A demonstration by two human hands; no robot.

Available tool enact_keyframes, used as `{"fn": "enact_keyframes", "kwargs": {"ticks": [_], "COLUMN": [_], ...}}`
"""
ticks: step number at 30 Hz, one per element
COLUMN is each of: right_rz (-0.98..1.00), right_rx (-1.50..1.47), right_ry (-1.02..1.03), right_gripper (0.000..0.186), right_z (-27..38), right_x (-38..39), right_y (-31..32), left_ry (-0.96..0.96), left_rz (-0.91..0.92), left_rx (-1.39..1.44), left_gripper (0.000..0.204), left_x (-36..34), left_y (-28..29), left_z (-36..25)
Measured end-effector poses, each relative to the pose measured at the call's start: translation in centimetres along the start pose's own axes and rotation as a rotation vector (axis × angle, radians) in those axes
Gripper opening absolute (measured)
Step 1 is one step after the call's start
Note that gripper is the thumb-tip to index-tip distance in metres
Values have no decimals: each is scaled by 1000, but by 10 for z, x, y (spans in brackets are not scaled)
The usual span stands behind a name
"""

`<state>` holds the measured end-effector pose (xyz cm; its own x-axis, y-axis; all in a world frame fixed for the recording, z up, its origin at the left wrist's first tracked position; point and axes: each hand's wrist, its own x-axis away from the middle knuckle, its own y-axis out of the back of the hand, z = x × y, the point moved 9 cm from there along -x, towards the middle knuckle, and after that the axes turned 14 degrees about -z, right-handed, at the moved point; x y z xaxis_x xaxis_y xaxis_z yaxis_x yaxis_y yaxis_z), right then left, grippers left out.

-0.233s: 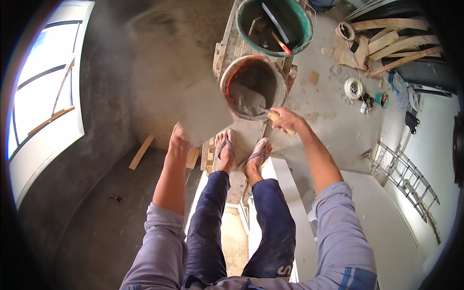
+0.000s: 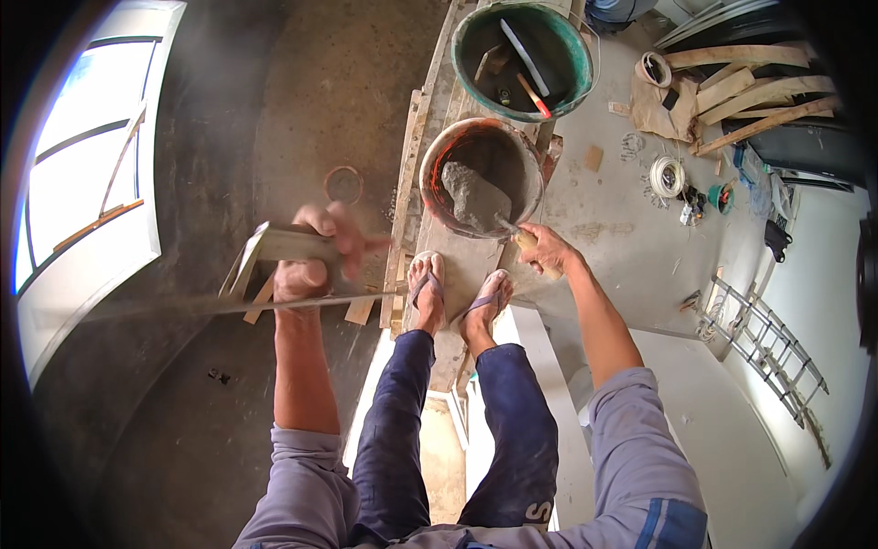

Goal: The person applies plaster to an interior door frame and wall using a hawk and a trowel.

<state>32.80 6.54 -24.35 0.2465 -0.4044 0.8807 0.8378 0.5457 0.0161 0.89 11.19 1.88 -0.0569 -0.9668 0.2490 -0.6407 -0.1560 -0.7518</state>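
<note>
My left hand [image 2: 315, 252] grips a flat metal plastering board [image 2: 274, 245] by its handle, held out to the left beside the grey plastered wall [image 2: 302, 101]. My right hand [image 2: 544, 249] holds the wooden handle of a trowel [image 2: 512, 231], whose blade dips into the grey mortar [image 2: 476, 197] inside an orange bucket [image 2: 437, 156]. My feet in sandals [image 2: 457, 293] stand on a wooden plank [image 2: 448, 252] high above the floor.
A green bucket [image 2: 574, 87] with tools stands beyond the orange one on the plank. Wooden boards [image 2: 750, 96], wire coils [image 2: 666, 174] and a ladder [image 2: 768, 343] lie on the floor below right. A window [image 2: 82, 183] is at left.
My left hand has lifted from the wall and now holds the metal board. My right hand has pushed the trowel into the mortar bucket.
</note>
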Motion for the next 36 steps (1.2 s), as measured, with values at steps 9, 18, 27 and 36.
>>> {"fn": "enact_keyframes", "kwargs": {"ticks": [9, 18, 27, 36], "right_rz": [12, 4, -17, -71], "right_rx": [-149, -242, -223, -107], "right_ry": [19, 19, 60, 130], "right_gripper": [48, 47, 42, 37], "right_z": [41, 83, 144, 263], "right_x": [77, 201, 312, 463], "right_y": [5, 13, 18, 22], "left_ry": [-292, -145, -215, -423], "left_rz": [-211, -593, -627, -319], "left_rx": [-80, -26, -419, -1128], "left_gripper": [22, 36, 37, 38], "left_x": [-4, 49, 52, 55], "left_y": [-13, -18, -30, -119], "left_z": [-73, -72, -110, -141]}}
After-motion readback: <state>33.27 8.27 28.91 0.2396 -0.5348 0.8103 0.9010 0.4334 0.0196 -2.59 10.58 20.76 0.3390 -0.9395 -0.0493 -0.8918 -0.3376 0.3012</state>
